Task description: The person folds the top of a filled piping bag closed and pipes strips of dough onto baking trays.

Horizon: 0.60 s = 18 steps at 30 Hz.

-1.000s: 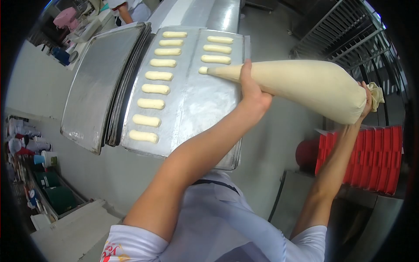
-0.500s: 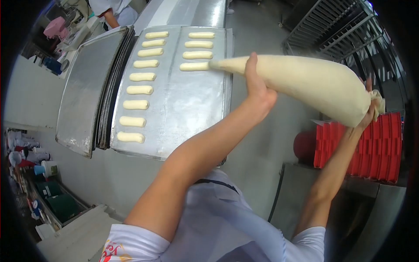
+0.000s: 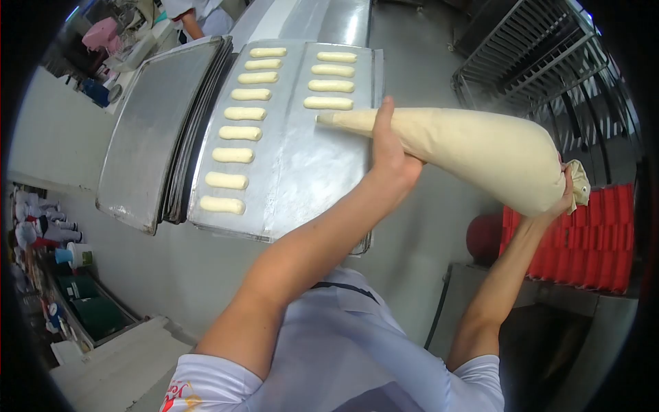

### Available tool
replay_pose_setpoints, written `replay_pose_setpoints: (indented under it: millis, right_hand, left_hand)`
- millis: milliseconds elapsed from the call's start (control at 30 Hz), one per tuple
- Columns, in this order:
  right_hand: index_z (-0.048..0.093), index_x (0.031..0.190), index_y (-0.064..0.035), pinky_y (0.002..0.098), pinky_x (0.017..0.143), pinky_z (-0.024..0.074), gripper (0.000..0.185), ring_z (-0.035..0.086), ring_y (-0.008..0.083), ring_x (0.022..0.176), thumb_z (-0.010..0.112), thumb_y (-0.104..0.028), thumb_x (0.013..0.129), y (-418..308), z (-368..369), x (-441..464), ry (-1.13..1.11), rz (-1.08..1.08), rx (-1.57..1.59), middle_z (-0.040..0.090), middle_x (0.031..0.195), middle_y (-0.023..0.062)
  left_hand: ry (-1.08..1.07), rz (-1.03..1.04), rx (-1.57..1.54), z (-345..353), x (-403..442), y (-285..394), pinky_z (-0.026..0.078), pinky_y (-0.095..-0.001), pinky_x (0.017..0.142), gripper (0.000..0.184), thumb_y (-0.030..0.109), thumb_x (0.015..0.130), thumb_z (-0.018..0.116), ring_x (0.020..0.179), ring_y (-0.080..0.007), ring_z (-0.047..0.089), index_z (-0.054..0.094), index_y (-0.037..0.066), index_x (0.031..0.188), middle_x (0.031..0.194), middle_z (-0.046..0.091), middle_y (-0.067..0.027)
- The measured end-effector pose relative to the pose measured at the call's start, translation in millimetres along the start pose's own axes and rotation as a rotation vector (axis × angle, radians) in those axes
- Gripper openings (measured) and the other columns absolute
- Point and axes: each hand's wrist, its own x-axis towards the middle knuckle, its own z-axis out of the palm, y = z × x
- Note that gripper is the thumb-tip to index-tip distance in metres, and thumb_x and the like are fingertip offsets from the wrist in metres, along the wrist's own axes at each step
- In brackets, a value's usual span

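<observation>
A: In the head view, what is held, and where?

B: The piping bag [image 3: 480,147] is held aslant over and beyond the tray [image 3: 305,182], its nozzle [image 3: 325,119] just beside the last strip of the shorter row [image 3: 328,103]. The narrow end is wrapped by the left hand [image 3: 396,152], thumb on top, the other fingers partly hidden. The right hand [image 3: 564,196] is closed around the neck at the wide end, with the twisted end [image 3: 580,185] left sticking out past it. Whether the tray is touched by the nozzle cannot be told.

A: What could go wrong?

B: A finished strip could be smeared if the nozzle were swung too near it. Uneven strips could be caused by unsteady pressure, and filling could be forced out backwards if the twist were loosened. The tip could also be dragged off line by the bag's apparent weight.

A: And the counts?

B: Nine strips are counted in the longer row [image 3: 233,156], four in the shorter: thirteen. One bag, one nozzle and two hands are seen. One stack of trays [image 3: 154,127] is set alongside, its layers too tight to be counted. By the worktop, one other person [image 3: 193,26] is partly seen.
</observation>
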Motion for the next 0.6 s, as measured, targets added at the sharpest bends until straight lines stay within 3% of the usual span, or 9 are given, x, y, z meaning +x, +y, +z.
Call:
replay_pose_setpoints:
  millis: [233, 333, 433, 533, 600]
  right_hand:
    - [0.067, 0.091, -0.0058, 0.0419, 0.083, 0.054, 0.025, 0.069, 0.0264, 0.088, 0.049, -0.023, 0.097, -3, 1, 27, -0.165, -0.009, -0.099, 0.071, 0.095, 0.0125]
    - [0.067, 0.094, -0.0031, 0.0415, 0.08, 0.055, 0.026, 0.069, 0.0281, 0.086, 0.05, -0.022, 0.095, -2, -6, 34, -0.039, -0.052, -0.24, 0.071, 0.093, 0.0137]
    - [0.068, 0.098, -0.0006, 0.0416, 0.079, 0.0556, 0.028, 0.069, 0.0296, 0.085, 0.051, -0.023, 0.093, -4, -24, 45, 0.024, -0.199, -0.579, 0.071, 0.094, 0.0146]
    - [0.068, 0.1, 0.0007, 0.042, 0.077, 0.0559, 0.031, 0.069, 0.0306, 0.084, 0.05, -0.023, 0.093, -6, -32, 45, 0.063, -0.222, -0.559, 0.071, 0.095, 0.0159]
    - [0.067, 0.098, 0.0019, 0.036, 0.073, 0.0541, 0.027, 0.067, 0.0249, 0.08, 0.049, -0.018, 0.095, -9, -32, 42, 0.046, -0.267, -0.561, 0.069, 0.092, 0.0129]
  left_hand:
    - [-0.003, -0.004, -0.014, -9, 2, 9, 0.036, -0.052, 0.104, 0.063, 0.053, 0.093, 0.052, 0.123, -0.0309, 0.047, 0.04, 0.008, 0.136, 0.132, 0.05, -0.0133]
    - [-0.005, -0.01, -0.013, -10, 3, 10, 0.035, -0.053, 0.104, 0.063, 0.053, 0.093, 0.052, 0.123, -0.0313, 0.047, 0.04, 0.009, 0.136, 0.132, 0.049, -0.0136]
    - [-0.01, -0.018, -0.008, -10, 3, 7, 0.035, -0.054, 0.104, 0.063, 0.053, 0.093, 0.051, 0.123, -0.0318, 0.047, 0.039, 0.009, 0.136, 0.132, 0.049, -0.0138]
    - [-0.013, -0.036, -0.005, -11, 3, 2, 0.035, -0.0551, 0.104, 0.063, 0.054, 0.093, 0.05, 0.123, -0.0322, 0.047, 0.039, 0.009, 0.137, 0.133, 0.049, -0.014]
    - [-0.019, -0.057, -0.003, -10, 4, -3, 0.035, -0.0557, 0.104, 0.063, 0.054, 0.094, 0.05, 0.124, -0.0325, 0.047, 0.038, 0.009, 0.137, 0.133, 0.049, -0.0142]
